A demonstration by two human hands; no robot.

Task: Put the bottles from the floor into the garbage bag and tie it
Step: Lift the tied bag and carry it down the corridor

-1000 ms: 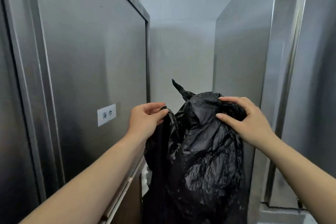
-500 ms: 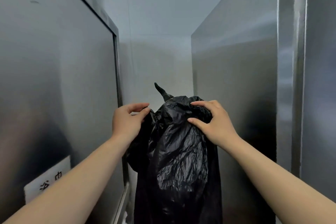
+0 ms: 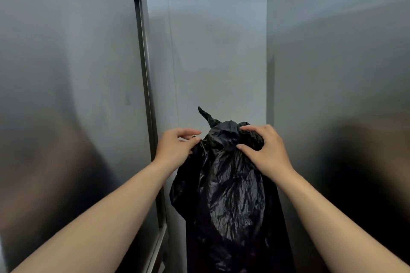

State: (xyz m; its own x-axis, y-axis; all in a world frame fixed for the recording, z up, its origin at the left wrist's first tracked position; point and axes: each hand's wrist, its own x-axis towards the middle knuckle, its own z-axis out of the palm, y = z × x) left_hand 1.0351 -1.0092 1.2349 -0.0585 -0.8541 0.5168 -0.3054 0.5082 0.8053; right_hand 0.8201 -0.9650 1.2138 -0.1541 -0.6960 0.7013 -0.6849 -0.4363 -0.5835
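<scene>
A black garbage bag (image 3: 233,195) hangs in front of me, bulging and crinkled, with a twisted tip sticking up at its top. My left hand (image 3: 175,148) pinches the bag's upper left edge between thumb and fingers. My right hand (image 3: 264,150) grips the bunched plastic at the top right. Both forearms reach in from the bottom corners. No bottles are visible; the bag's contents are hidden, and the floor is out of view.
A steel panel with a dark vertical frame (image 3: 144,95) stands close on the left. Another steel panel (image 3: 332,95) closes in on the right. A pale wall (image 3: 217,62) lies behind the bag. The gap between the panels is narrow.
The view has tilted upward, and the white label on the left panel has left the frame. Both hands stay on the bag's top, now slightly closer together.
</scene>
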